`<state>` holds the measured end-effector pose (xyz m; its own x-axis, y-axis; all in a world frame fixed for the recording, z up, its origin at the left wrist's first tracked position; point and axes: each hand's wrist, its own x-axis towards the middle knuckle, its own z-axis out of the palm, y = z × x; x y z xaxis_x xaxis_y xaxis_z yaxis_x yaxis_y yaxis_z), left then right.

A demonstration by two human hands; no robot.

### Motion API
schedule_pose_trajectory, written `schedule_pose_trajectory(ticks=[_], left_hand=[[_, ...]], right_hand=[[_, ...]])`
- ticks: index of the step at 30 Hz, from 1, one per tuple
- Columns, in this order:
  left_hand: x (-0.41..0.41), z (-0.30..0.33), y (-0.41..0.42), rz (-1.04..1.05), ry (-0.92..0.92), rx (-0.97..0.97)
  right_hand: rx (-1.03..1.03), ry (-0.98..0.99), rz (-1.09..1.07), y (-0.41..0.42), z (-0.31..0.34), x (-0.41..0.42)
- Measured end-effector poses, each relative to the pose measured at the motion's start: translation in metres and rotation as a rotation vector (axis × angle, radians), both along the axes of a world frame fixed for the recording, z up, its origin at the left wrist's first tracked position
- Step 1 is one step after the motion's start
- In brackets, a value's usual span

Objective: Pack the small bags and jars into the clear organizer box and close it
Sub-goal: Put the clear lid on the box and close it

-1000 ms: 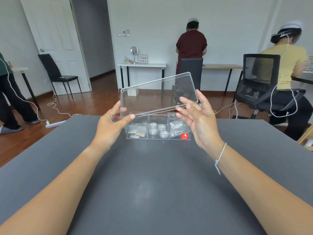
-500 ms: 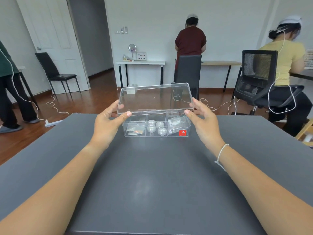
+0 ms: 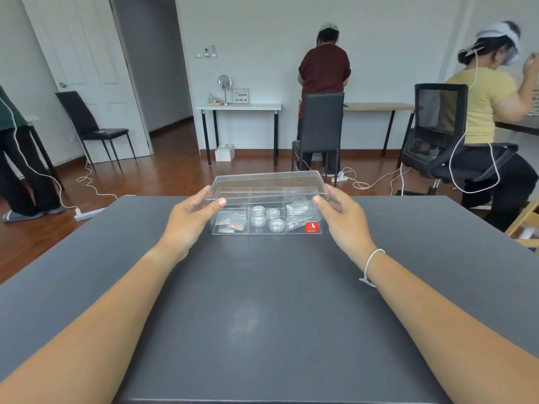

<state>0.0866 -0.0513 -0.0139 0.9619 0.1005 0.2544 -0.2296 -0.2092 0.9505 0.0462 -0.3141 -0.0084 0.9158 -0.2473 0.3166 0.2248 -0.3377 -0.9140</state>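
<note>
A clear organizer box [image 3: 267, 232] with a red label stands on the grey table near its far edge. Its left compartment holds small bags [image 3: 232, 225], the middle one several round clear jars [image 3: 267, 218], the right one more small bags [image 3: 299, 212]. The clear lid [image 3: 268, 182] lies nearly level on top of the box. My left hand [image 3: 189, 220] grips the lid's left end between thumb and fingers. My right hand [image 3: 342, 220] grips its right end the same way.
The grey table [image 3: 262, 301] stretches toward me from the box. Beyond its far edge are a black chair [image 3: 319, 126], an office chair [image 3: 437, 132] with a seated person, a standing person [image 3: 323, 71], white cables on the wooden floor, and another person at far left.
The lid, tilted up high a second ago, has come down flat onto the box. Both hands lowered with it and stayed on its ends.
</note>
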Motion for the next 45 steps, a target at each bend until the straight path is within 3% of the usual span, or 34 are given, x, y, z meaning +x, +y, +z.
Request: schedule_pose_trajectory(ticks=[15,45], left_hand=[[0.0022,0.0003,-0.0053,-0.028,0.036,0.001],[-0.0065,-0.0015,0.0011,-0.057,0.102,0.043]], right_hand=[[-0.109,0.093,-0.059,0.0022,-0.0036,0.0006],[0.063,0.133,-0.039,-0.0012,-0.0006,-0.0019]])
